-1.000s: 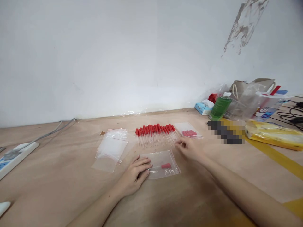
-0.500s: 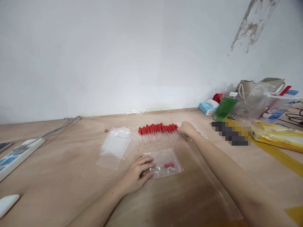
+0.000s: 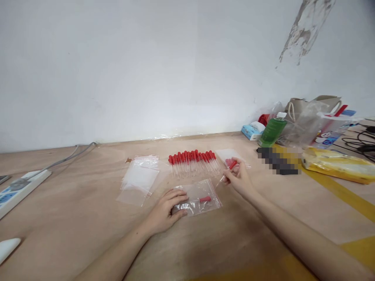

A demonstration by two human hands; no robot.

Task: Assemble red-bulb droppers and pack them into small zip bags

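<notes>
With the left hand pressing the zip bag flat, the right hand pinches a dropper whose thin glass tip could snag the bag's mouth.

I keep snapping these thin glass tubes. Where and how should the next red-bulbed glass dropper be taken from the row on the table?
Take the grip on the red rubber bulb, coming from the far wall side, where the row of red-bulbed glass droppers turns its bulbs. The clear tubes point toward the person and lie packed together. The right hand holds its single dropper just below its bulb.
</notes>
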